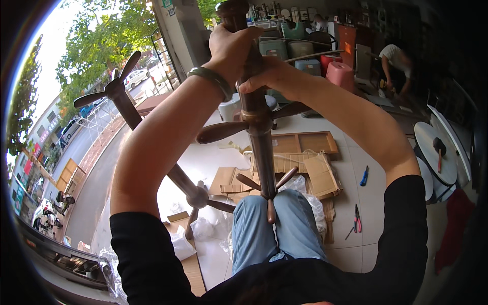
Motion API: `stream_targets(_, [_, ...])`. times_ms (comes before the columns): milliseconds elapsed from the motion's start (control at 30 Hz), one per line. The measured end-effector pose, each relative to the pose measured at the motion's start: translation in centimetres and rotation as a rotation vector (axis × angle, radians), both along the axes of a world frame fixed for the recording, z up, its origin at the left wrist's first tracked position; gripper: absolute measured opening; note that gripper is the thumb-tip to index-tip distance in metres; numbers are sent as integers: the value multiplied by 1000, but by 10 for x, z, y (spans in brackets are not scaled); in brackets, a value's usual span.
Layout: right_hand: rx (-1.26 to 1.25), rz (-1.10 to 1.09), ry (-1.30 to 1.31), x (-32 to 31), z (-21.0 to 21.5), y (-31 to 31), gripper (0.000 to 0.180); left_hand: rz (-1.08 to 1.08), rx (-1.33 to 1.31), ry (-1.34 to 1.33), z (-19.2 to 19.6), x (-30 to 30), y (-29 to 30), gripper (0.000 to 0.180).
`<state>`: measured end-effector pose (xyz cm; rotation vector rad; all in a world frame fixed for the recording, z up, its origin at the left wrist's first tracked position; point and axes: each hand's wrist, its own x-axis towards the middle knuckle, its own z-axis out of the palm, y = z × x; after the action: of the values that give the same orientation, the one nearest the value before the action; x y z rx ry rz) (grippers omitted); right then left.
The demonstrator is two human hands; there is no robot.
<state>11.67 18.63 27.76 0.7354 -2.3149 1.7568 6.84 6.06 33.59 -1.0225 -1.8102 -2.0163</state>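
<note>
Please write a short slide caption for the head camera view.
Both hands, left hand and right hand, grip a dark wooden pole with pegs above cardboard.

1. Both arms wear black sleeves [147, 249] pushed up above the elbows, leaving the forearms bare.
2. A dark green bangle [211, 79] circles the left wrist.
3. The legs wear light blue jeans [264, 229].
4. The top is black, matching the sleeves.

**Pole at centre, clutter on the floor**

A pegged pole [259, 127] stands mid-frame over the knees. A second pole [152, 142] leans at left. Cardboard [300, 157] lies behind; pliers [357, 219] and cutter [364, 176] lie right.
</note>
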Motion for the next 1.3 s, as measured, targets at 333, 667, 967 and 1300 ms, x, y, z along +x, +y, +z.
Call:
stream_targets(333, [-429, -233, 234, 1, -40, -41, 44, -764, -201, -75, 16, -30, -16, 23])
stream_targets(667, [-228, -844, 538, -13, -42, -71, 46, -240, -23, -5, 2, 12, -8, 27])
stream_targets(967, [-407, -80, 178, 5, -39, -51, 46, -1225, -174, -40, 11, -39, -26, 28])
stream_targets(1300, [-159, -960, 420, -2, -47, -81, 59, -195, -13, 50, -6, 6, -17, 21])
